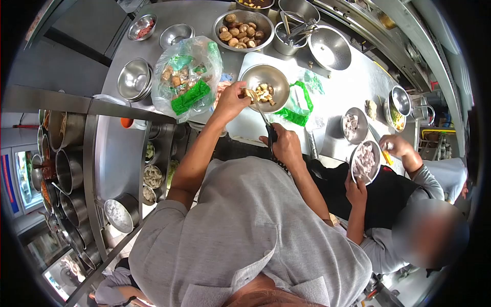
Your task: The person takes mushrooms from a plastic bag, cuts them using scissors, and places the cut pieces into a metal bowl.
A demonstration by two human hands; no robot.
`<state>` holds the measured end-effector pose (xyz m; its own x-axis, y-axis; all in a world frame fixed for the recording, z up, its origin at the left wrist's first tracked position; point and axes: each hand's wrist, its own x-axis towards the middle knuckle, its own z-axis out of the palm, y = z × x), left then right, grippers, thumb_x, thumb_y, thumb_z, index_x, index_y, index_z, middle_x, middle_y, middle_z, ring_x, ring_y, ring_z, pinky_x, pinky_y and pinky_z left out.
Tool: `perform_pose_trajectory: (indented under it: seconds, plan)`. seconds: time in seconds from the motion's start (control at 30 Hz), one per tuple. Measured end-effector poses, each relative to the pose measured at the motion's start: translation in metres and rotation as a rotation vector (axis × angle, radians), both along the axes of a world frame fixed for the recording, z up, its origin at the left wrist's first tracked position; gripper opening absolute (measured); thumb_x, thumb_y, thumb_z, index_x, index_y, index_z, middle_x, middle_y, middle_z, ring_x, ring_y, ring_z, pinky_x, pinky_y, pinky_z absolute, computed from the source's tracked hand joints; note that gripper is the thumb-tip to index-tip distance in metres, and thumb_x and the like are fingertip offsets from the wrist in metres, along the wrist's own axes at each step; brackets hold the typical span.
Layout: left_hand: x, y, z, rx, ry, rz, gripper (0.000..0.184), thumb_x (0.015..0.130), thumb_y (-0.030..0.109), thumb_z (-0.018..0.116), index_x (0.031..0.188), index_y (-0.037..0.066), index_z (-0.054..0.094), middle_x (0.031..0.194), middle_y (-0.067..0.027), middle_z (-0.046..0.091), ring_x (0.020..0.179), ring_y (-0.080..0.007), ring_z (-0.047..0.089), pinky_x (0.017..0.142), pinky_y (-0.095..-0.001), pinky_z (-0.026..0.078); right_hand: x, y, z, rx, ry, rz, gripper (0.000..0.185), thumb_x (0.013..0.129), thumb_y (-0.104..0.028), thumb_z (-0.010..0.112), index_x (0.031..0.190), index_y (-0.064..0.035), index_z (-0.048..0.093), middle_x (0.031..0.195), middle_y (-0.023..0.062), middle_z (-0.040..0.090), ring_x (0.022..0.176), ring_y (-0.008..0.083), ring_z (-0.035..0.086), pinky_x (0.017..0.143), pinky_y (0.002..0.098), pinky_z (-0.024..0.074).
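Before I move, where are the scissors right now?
The scissors are near the middle of the head view, in the right hand, blades at the mushroom that the left hand holds at the left side of the bowl of cut pieces.

My left hand point(232, 104) is covering part of a mushroom piece point(249, 94), and my right hand point(287, 147) is hiding some of the scissors point(272, 135). The co-worker's head point(430, 234) is showing up blurred, and the top edge is cropping a pot point(255, 8).
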<state>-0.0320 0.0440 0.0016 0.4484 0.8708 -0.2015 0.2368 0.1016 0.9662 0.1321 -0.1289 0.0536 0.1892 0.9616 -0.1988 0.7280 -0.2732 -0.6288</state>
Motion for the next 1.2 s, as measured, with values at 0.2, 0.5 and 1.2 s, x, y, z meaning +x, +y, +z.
perform_pose_trajectory:
  seconds: [0.2, 0.5, 1.2]
  plan:
    - [-0.001, 0.005, -0.017, -0.011, -0.135, -0.015, 0.038, 0.095, 0.003, 0.066, 0.130, -0.009, 0.061, 0.109, -0.0126, 0.073, 0.098, -0.0155, 0.070, 0.084, -0.0288, 0.057, 0.004, 0.001, 0.001, 0.098, -0.214, 0.010, 0.047, 0.080, -0.037, 0.087, 0.102, -0.0006, 0.066, 0.072, 0.0220, 0.071, 0.071, 0.0426, 0.072, 0.064, 0.0511, 0.0552]
    - [0.002, -0.001, -0.007, 0.047, -0.034, -0.005, 0.040, 0.103, 0.014, 0.057, 0.139, 0.000, 0.064, 0.102, -0.0026, 0.073, 0.085, -0.0092, 0.066, 0.075, -0.0267, 0.055, -0.001, 0.001, -0.003, 0.190, -0.268, 0.008, 0.042, 0.081, -0.032, 0.086, 0.099, -0.0028, 0.062, 0.072, 0.0206, 0.071, 0.070, 0.0411, 0.073, 0.062, 0.0495, 0.0558]
    - [0.026, 0.132, -0.013, 0.474, -0.173, 0.296, 0.049, 0.103, 0.020, 0.067, 0.143, -0.005, 0.052, 0.140, -0.0228, 0.061, 0.132, -0.0254, 0.059, 0.102, -0.0391, 0.055, 0.013, 0.013, -0.018, -0.078, -0.042, -0.222, 0.069, 0.080, -0.052, 0.087, 0.107, 0.0090, 0.069, 0.080, 0.0240, 0.072, 0.077, 0.0385, 0.073, 0.072, 0.0459, 0.0552]
